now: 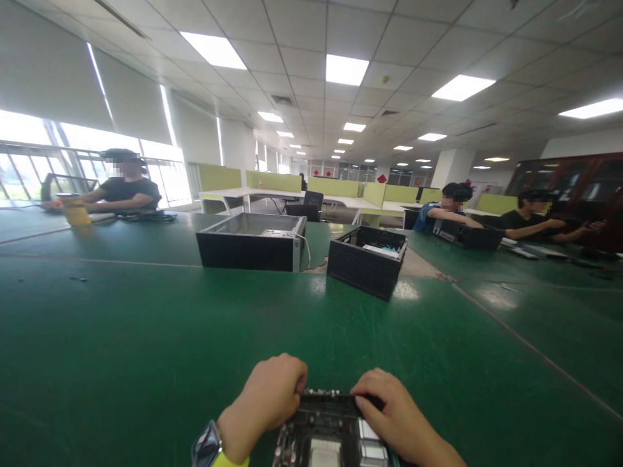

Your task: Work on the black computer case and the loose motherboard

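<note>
One board sits at the near edge of a green worktop, square to the wearer and cut off at the bottom of view, a pale square part and silvery blocks showing on its face; whether it rests flat or is lifted cannot be told. At the board's far left corner, the left hand bends inward with its fingers curled against the edge, their tips hidden, so whether they are clamped cannot be told. At the board's far right corner, the right hand has its thumb and forefinger clamped on the edge. A watch and a yellow sleeve show on the left wrist, left of the board.

Beyond the board and a little left stands a wide case, open at the top, a pale cable hanging at its right end. Beyond the board and slightly right, a small case stands at an angle, also open, with teal and white parts inside.

Well beyond the board, to its left, a co-worker sits near a yellow cup. Far to the board's right, a person in blue reaches over a third case, beside another in a dark top.
</note>
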Motion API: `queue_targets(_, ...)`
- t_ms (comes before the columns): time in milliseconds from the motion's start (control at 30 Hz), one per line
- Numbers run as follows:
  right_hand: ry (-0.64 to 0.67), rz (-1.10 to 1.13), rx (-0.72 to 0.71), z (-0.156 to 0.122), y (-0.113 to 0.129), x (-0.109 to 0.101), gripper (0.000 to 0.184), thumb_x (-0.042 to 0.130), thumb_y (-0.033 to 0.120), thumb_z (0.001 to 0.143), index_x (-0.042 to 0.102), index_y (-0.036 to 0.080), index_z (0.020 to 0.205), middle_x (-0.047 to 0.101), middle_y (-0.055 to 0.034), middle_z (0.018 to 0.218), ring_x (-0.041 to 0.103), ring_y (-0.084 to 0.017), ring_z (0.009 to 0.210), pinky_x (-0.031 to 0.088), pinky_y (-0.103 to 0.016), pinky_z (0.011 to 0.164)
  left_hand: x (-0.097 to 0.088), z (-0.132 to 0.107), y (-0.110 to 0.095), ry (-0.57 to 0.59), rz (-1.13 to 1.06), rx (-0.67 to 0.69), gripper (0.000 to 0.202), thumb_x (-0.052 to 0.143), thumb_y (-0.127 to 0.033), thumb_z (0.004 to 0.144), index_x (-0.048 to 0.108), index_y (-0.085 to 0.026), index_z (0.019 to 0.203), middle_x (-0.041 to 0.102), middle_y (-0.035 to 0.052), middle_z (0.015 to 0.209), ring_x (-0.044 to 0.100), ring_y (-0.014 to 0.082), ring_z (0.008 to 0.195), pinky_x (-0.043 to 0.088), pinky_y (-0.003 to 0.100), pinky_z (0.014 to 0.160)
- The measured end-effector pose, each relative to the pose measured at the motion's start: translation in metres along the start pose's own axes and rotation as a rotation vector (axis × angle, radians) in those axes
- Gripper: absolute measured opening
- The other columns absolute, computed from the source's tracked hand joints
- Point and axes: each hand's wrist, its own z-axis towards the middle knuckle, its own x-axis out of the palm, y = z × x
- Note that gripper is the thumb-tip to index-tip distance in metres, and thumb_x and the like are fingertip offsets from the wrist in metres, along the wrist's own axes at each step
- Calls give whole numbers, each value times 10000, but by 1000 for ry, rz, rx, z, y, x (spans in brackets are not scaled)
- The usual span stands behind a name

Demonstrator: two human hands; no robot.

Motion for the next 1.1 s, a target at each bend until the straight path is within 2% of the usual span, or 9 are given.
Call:
queue_targets(167,-3,-5,-5,-1,3,0,169,523,204,833,684,245,865,685,-3,859,587,-168,846,407,-326,828,2,1,5,-14,13,-22,241,471,-128,635,644,-253,747,690,28,829,644,235,786,446,323,654)
queue_targets(600,0,2,71,-1,-2,3,153,534,242,838,678,236,886,678,-9,891,578,-169,877,398,-307,830,-1,2,5,17,13,-23,208,446,-167,689,622,-250,760,690,25,851,636,229,809,455,336,689)
queue_targets(767,2,1,90,-1,-3,3,141,553,241,828,680,245,889,675,1,885,575,-168,872,394,-302,820,1,1,6,15,8,-30,206,480,-177,650,618,-255,783,690,27,874,633,234,819,451,340,691)
queue_targets(1100,-1,27,58,0,-2,1,126,559,228,828,681,240,857,679,1,864,579,-166,862,395,-298,814,3,2,8,-11,29,-18,207,448,-157,655,607,-257,742,690,19,829,635,236,788,442,338,660)
